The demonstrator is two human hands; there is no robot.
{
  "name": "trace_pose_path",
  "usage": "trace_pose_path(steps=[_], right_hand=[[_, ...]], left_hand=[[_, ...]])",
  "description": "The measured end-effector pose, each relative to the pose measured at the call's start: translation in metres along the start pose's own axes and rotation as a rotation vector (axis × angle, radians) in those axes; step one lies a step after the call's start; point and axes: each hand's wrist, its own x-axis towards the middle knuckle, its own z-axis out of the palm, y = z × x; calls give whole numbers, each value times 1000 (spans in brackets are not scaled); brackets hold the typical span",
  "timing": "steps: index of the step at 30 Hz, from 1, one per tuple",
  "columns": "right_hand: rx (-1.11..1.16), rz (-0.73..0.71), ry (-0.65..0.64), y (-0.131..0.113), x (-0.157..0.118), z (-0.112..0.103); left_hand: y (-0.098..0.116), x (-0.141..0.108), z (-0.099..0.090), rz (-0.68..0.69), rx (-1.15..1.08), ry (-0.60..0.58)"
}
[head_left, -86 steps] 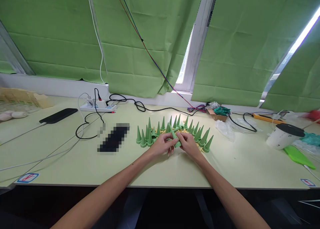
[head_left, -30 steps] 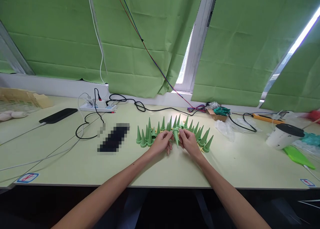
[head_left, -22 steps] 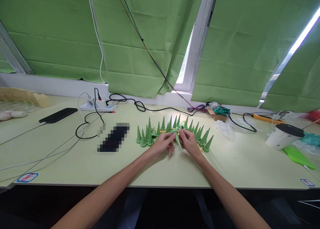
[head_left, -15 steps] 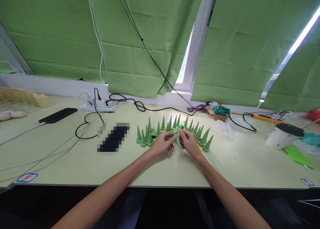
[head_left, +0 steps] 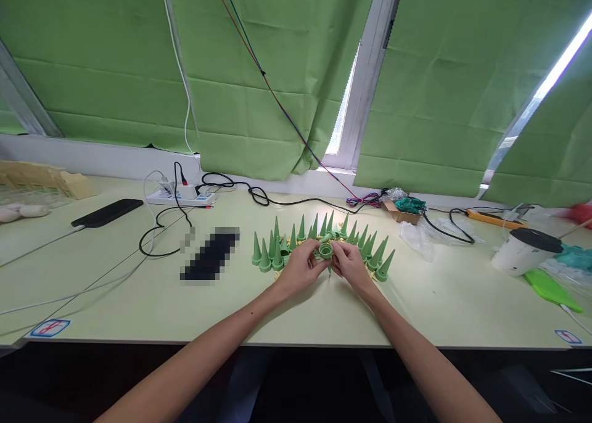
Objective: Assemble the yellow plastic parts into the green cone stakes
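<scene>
A green plastic watering spike (head_left: 326,251) is held between my two hands in front of the group, its hollow round end turned up toward me. My left hand (head_left: 300,269) is closed on its left side, thumb below the rim. My right hand (head_left: 351,265) grips it from the right with bent fingers. Most of its pointed end is hidden. Behind and beside my hands stand several more green spikes (head_left: 264,256), points up, with small yellow parts among them. A few spikes lie on their sides just behind my hands.
A blurred dark item (head_left: 210,256) lies left of the spikes, near a black phone (head_left: 107,213) and a power strip (head_left: 181,195). Black cable runs along the back. On the right are a small cardboard box (head_left: 400,212), plastic bags, a tilted paper cup (head_left: 525,251) and a green phone (head_left: 552,289).
The spike in my hands has tipped, from its point showing down toward me to its hollow end facing me. The standing spikes have not moved.
</scene>
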Motion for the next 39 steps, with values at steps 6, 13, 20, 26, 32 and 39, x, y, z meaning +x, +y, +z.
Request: trace_pose_path(steps=[6,13,20,26,32,39], right_hand=[[17,4,-2,1,0,0],[16,-33,16,-3,-1,1],[-2,-53,41,-1,0,0],[-6,-57,-25,1,0,0],[16,-57,-67,3,1,-1],[-5,-47,-97,6,1,-2]], left_hand=[[-1,-1,0,130,93,-5],[2,0,-1,15,-21,25],[-1,6,-2,-360,-548,-194],[2,9,-4,-548,-902,-268],[3,8,-8,-569,-1032,-310],[5,7,-11,-577,-1018,-313]])
